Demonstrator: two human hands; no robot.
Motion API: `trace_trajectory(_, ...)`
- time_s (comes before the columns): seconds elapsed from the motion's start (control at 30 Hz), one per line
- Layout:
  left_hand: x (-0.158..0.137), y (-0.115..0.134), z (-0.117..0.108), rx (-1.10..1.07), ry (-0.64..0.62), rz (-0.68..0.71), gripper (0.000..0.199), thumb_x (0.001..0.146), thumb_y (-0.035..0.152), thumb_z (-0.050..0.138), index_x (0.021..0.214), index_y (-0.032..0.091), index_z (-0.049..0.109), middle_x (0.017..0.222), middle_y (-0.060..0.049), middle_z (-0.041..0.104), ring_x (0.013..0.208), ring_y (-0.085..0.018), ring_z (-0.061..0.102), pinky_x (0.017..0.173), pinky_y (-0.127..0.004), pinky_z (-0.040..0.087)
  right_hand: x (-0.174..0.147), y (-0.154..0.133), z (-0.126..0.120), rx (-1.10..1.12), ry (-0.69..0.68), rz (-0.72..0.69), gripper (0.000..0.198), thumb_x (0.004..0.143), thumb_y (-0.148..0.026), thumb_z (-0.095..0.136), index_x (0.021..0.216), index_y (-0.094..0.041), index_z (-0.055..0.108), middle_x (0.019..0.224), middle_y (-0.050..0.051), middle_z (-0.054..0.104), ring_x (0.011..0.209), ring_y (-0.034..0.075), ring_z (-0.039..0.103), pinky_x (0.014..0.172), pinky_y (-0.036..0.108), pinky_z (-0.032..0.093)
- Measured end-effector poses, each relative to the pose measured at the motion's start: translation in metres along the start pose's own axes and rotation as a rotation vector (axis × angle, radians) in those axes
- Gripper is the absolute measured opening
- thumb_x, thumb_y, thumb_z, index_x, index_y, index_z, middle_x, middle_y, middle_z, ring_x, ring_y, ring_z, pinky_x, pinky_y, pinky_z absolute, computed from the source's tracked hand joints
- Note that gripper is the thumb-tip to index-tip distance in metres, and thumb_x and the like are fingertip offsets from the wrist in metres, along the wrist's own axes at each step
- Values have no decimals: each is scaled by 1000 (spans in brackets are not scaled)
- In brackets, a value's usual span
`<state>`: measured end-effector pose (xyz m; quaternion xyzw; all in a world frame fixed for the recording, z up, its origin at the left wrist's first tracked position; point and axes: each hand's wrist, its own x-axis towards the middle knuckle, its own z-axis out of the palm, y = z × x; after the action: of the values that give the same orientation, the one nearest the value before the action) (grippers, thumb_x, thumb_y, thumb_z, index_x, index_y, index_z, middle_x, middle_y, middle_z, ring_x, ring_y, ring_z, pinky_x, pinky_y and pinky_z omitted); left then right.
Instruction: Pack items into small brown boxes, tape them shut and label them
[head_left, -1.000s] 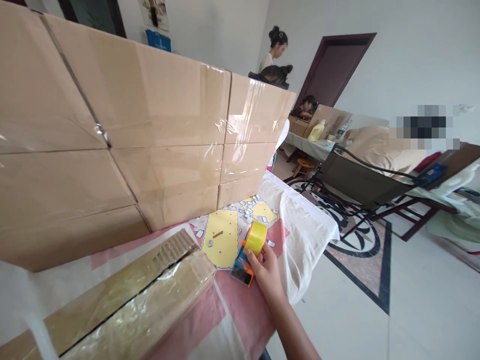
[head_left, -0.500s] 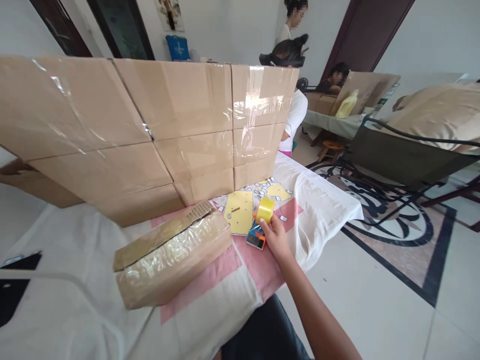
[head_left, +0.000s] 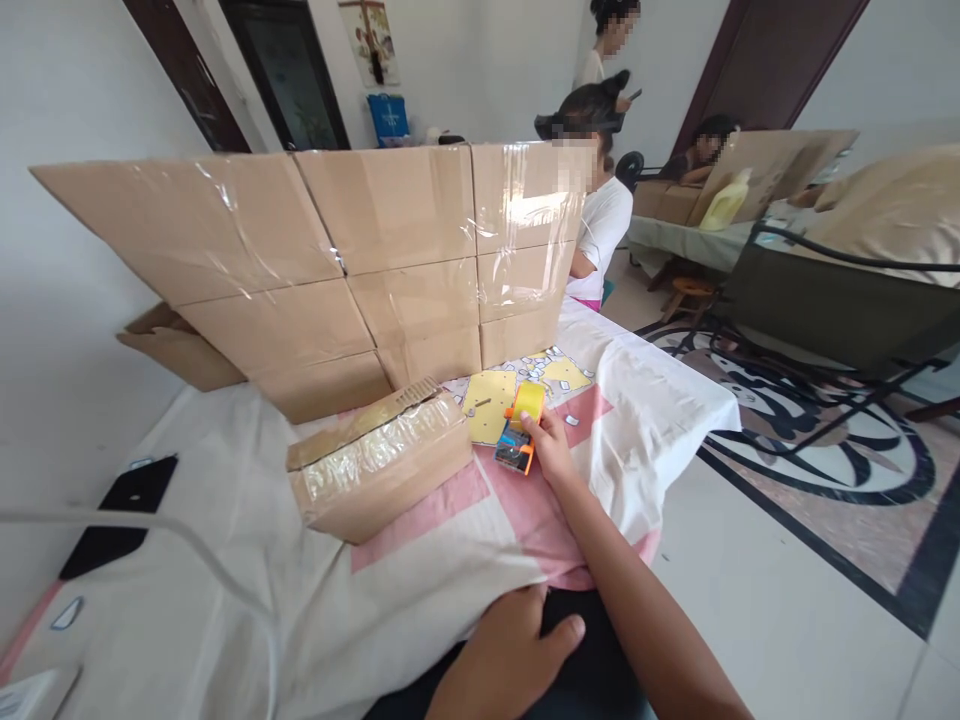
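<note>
My right hand [head_left: 550, 445] is wrapped round a tape dispenser [head_left: 517, 440], orange and blue-black with a yellow roll of tape, just over the table. Low in view, my left hand [head_left: 510, 650] is over my lap at the table's edge, thumb stretched away; its other fingers are mostly hidden, and nothing shows in it. Left of the dispenser lies a long cardboard box [head_left: 390, 460], its top seam covered with shiny clear tape. Behind it stands a large cardboard panel [head_left: 405, 220] of several taped sections.
A patterned cloth [head_left: 420, 620] covers the table. A pale cable [head_left: 202, 560] crosses the left side near a black flat object [head_left: 120, 510]. Beyond the panel a person in white [head_left: 607, 220] sits; others are farther back. A dark folding chair [head_left: 832, 310] stands right.
My left hand has come into view at the lower middle. The view has shifted, so the box and panel appear farther right. My right hand still holds the tape dispenser.
</note>
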<state>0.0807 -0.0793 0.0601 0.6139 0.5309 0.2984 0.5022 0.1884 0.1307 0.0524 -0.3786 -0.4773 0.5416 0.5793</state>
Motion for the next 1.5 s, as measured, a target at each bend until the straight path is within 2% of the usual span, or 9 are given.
trace_trajectory(0.07,4,16,-13,-82,-89,-95,32,93,54,65,90,26,78,92,-9,80,84,-27,73,79,-38,55,0,2,1,0,-31,17,53,78,-63,77,109,-21,76,110,10,81,94,29,77,86,45,63)
trace_trajectory(0.13,18,29,-30,-155,-44,-134,37,95,55,57,88,24,75,81,-7,77,66,-22,68,66,-33,50,0,4,0,-4,-56,27,52,77,-62,79,108,-21,75,110,10,81,95,29,77,88,44,62)
trace_trajectory(0.3,78,26,-62,53,577,48,36,87,46,68,114,23,73,77,-2,68,74,-21,63,72,-31,46,-1,4,-1,47,-71,49,46,76,-57,81,106,-22,74,108,8,81,94,27,76,86,41,62)
trace_trajectory(0.43,115,10,-57,15,575,76,30,85,50,70,95,22,78,78,-4,72,74,-22,64,73,-32,46,-6,1,-2,64,-103,13,44,83,-63,73,101,-22,75,103,8,81,95,28,76,87,43,62)
trace_trajectory(0.53,125,6,-44,-56,588,128,29,87,48,67,77,22,76,81,-5,72,78,-21,64,75,-32,47,-12,-3,-4,-43,-24,-48,56,90,-75,55,94,-22,74,97,9,79,97,29,74,85,42,62)
trace_trajectory(0.73,115,23,-27,-178,718,214,32,86,49,68,75,21,78,78,-5,64,81,-20,60,78,-31,49,-23,-11,-5,-211,25,-145,66,91,-84,40,69,-25,59,74,10,68,69,24,60,67,41,55)
trace_trajectory(0.9,98,34,-11,-310,654,149,32,86,46,66,71,20,76,77,-5,72,81,-21,65,78,-32,50,-26,-10,-9,-216,157,-186,64,92,-83,40,69,-25,56,71,9,63,69,24,57,66,40,52)
trace_trajectory(1.2,53,12,5,-252,613,63,30,85,40,66,63,19,70,66,-1,62,67,-16,57,67,-29,43,-12,-3,-16,-130,213,-132,62,88,-84,46,67,-26,50,69,4,58,68,21,54,64,37,48)
trace_trajectory(1.5,49,-1,5,-191,670,74,33,78,44,67,56,19,66,63,1,47,63,-14,46,65,-29,38,-18,-3,-12,-5,183,-150,57,87,-79,55,74,-24,58,70,2,61,67,19,57,64,34,52)
